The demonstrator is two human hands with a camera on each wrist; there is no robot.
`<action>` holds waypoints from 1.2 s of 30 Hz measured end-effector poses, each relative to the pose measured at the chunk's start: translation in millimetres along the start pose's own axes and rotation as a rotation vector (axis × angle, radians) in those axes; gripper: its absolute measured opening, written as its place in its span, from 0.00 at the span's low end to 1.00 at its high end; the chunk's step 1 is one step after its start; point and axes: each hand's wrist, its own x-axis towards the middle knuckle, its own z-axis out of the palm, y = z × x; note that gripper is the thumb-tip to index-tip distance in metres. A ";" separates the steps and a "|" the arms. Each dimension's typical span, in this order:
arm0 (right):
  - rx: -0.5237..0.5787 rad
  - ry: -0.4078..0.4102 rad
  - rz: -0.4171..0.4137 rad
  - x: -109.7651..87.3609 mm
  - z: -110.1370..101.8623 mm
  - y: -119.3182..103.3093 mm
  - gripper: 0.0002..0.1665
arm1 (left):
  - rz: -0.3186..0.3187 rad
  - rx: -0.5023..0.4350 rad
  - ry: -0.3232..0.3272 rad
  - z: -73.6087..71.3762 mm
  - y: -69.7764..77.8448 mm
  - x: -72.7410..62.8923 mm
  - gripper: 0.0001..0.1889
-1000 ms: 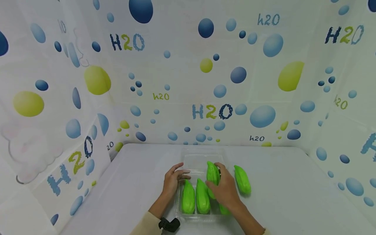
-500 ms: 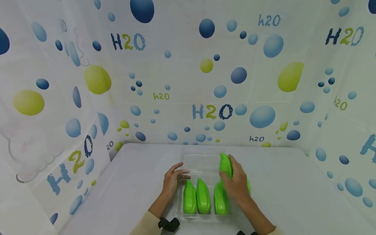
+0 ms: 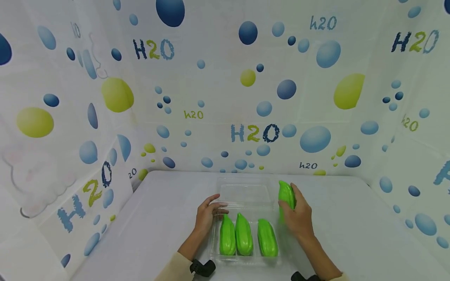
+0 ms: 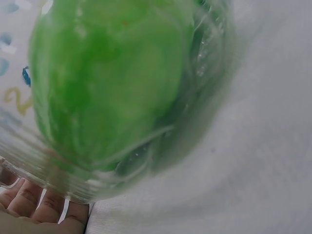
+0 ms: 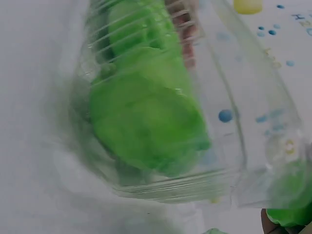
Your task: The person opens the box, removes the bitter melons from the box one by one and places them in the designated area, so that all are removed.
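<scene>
A clear plastic container (image 3: 246, 258) stands on the table with its lid (image 3: 244, 194) folded back. Three bright green, ridged, gourd-like vegetables lie lengthwise in it: a left one (image 3: 227, 237), a middle one (image 3: 244, 236) and a right one (image 3: 267, 239), with a gap between the last two. My left hand (image 3: 206, 216) holds the container's left rim, its fingers bent over the edge. Right of the container, my right hand (image 3: 299, 214) grips another green gourd (image 3: 286, 194) between thumb and fingers, tip pointing away. In the right wrist view this gourd (image 5: 292, 217) shows only at the lower right corner.
The white-covered table (image 3: 165, 218) ends at a back edge against a white curtain (image 3: 211, 78) printed with blue and green bubbles and "H2O". The curtain also closes in both sides. Dark bands sit on both wrists.
My right hand has carried its gourd rightward from over the container to beyond its right side. A gourd lying on the table there is now hidden behind the hand. The left hand stays put.
</scene>
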 end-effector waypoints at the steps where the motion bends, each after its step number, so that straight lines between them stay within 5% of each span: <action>1: 0.006 0.004 0.015 0.8 -2.4 -0.1 0.40 | 0.000 -0.002 -0.001 0.1 -0.4 1.0 0.23; 12: 0.026 0.084 0.075 12.6 -27.1 7.8 0.39 | 0.033 0.018 0.005 3.8 5.8 2.1 0.23; 36: -0.018 0.092 0.250 23.7 -26.5 61.9 0.38 | -0.002 0.004 0.007 4.2 4.1 -1.7 0.22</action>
